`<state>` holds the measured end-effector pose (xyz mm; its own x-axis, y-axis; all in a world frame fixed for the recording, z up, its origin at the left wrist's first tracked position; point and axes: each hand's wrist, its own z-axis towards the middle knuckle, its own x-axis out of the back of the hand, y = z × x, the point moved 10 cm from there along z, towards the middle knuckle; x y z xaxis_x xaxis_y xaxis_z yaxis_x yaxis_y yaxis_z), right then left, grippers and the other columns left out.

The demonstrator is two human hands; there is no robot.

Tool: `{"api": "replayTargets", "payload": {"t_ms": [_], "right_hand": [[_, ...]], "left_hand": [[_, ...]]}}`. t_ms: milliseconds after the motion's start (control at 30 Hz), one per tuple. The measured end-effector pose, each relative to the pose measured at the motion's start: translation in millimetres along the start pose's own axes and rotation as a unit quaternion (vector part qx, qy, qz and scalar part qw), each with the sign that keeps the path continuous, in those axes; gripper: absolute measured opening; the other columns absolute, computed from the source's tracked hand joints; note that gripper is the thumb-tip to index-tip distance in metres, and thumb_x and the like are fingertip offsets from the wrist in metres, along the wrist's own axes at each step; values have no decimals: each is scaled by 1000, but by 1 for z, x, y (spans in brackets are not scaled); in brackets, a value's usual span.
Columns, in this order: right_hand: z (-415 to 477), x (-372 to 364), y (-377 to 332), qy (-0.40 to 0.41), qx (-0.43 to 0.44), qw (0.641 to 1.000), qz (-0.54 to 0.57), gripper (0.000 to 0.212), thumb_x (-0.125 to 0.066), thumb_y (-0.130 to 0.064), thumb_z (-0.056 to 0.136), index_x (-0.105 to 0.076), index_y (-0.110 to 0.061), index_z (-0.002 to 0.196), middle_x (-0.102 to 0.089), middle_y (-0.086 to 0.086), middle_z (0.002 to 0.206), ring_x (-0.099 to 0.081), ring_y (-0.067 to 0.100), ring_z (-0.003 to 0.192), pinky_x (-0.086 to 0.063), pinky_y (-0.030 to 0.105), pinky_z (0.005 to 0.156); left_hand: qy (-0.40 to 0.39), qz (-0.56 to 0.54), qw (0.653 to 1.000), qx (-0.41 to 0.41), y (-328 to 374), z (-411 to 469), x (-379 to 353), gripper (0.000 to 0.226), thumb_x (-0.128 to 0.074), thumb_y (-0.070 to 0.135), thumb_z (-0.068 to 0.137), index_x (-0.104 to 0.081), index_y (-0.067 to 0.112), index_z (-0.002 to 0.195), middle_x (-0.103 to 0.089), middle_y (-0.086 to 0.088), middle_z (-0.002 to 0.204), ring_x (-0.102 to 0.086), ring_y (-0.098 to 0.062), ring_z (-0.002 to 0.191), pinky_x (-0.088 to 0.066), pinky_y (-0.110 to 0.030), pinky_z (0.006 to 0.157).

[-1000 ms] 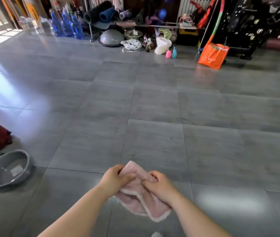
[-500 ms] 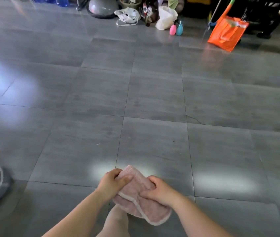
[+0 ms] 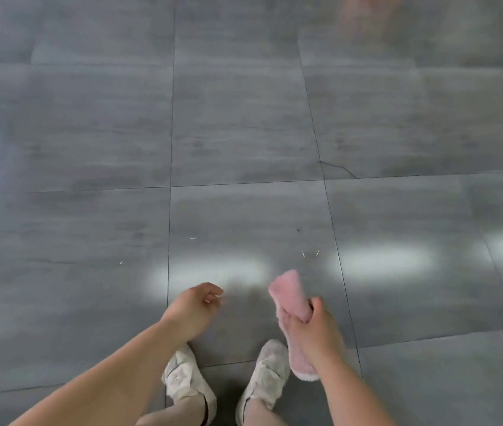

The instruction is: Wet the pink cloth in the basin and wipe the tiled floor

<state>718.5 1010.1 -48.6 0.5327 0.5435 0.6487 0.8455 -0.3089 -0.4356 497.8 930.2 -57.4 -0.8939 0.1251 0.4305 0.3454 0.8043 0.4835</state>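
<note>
The pink cloth is folded into a thick strip and held upright above the floor, gripped around its middle by my right hand. Its lower end hangs down beside my right shoe. My left hand hovers to the left of the cloth, apart from it, with fingers loosely curled and nothing in them. The grey tiled floor fills the whole view. The basin is out of sight.
My two pale shoes stand on the tiles directly below my hands. A thin crack runs across one tile ahead to the right. A few small white specks lie on the floor in front.
The view has tipped down, so the basin and the clutter at the far wall have left the frame. My left hand has let go of the cloth; only my right hand holds it.
</note>
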Motion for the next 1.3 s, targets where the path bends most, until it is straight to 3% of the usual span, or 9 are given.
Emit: {"api": "replayTargets", "payload": {"t_ms": [267, 367, 433, 533, 767, 933, 1067, 1200, 1300], "right_hand": [[174, -56, 98, 187, 102, 953, -218, 43, -84, -38, 50, -61, -12, 76, -67, 6, 64, -63, 30, 55, -44, 31, 43], [226, -129, 116, 155, 218, 898, -350, 53, -60, -57, 50, -56, -22, 90, -73, 1, 78, -56, 23, 80, -49, 43, 73], [257, -162, 139, 149, 251, 876, -383, 73, -49, -63, 50, -47, -25, 112, -55, 7, 127, -42, 30, 112, -17, 50, 111], [292, -211, 162, 102, 293, 853, -420, 114, -58, -65, 32, -31, -28, 137, 6, 9, 157, 6, 33, 144, 3, 47, 110], [290, -184, 172, 212, 313, 900, -218, 66, -40, -24, 57, -43, -15, 122, -8, 0, 157, 0, 13, 145, -12, 34, 110], [319, -118, 210, 352, 92, 931, -16, 65, -33, -23, 63, -47, 6, 119, -53, 31, 125, -49, 41, 116, -37, 46, 101], [361, -87, 192, 360, -90, 926, 70, 59, -35, -16, 77, -40, 5, 131, -39, 27, 141, -36, 40, 132, -27, 47, 111], [398, -122, 114, 241, 54, 968, -41, 64, -25, -31, 86, -20, -7, 144, -16, 14, 155, -4, 27, 145, -2, 39, 117], [395, -165, 71, 206, 196, 944, -165, 77, -23, -53, 74, -33, -12, 139, -40, 14, 146, -18, 29, 140, -7, 44, 112]], "left_hand": [[9, 142, 989, -48, -34, 201, -91, 36, -44, 25, 92, -44, 24, 128, -53, 4, 129, -51, -15, 116, -40, -21, 86], [10, 237, 965, -116, -29, 264, -122, 48, -43, 29, 92, -30, 27, 138, -32, 6, 148, -37, -17, 133, -33, -24, 103], [12, 298, 944, -144, -28, 303, -137, 58, -45, 35, 91, -18, 29, 142, -15, 5, 155, -23, -17, 141, -22, -26, 112], [9, 382, 904, -192, -20, 347, -156, 65, -44, 45, 89, -11, 31, 144, -2, 3, 157, -8, -15, 145, -9, -30, 117], [-4, 391, 911, -131, -58, 356, -149, 77, -43, 56, 85, -1, 32, 144, 8, 4, 157, 3, -15, 145, -1, -37, 118], [20, 419, 903, -92, -88, 354, -141, 90, -42, 62, 82, 16, 27, 142, 18, 0, 155, 15, -16, 144, 4, -40, 118], [19, 406, 907, -114, -82, 359, -138, 94, -47, 55, 83, 20, 23, 141, 23, 0, 154, 19, -19, 143, 5, -36, 118], [25, 388, 914, -117, -83, 361, -136, 98, -44, 65, 78, 15, 20, 143, 25, 2, 151, 19, -15, 142, -1, -40, 118], [25, 431, 892, -137, -89, 365, -139, 97, -30, 77, 60, -36, 18, 137, -36, -9, 146, -17, -21, 138, -43, -57, 94]]}}
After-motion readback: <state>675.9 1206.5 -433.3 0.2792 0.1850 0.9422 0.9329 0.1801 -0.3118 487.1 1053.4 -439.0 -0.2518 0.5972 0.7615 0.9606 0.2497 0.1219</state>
